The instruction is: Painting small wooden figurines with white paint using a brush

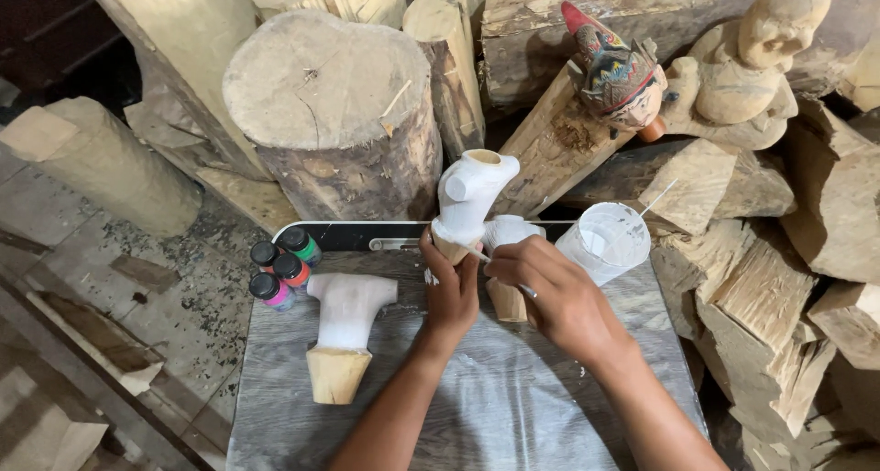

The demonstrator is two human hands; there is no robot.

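White-primed wooden carving [470, 196]: left hand [449, 292] fingers wrapped round its bare base; right hand [550, 292] fingers pinching a thin brush [500, 271] just beside it; white cup [605, 240] near.

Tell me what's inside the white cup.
The white cup holds white paint coating its inner wall and bottom, with a thin stick poking out over the rim. How deep the paint sits can't be seen.
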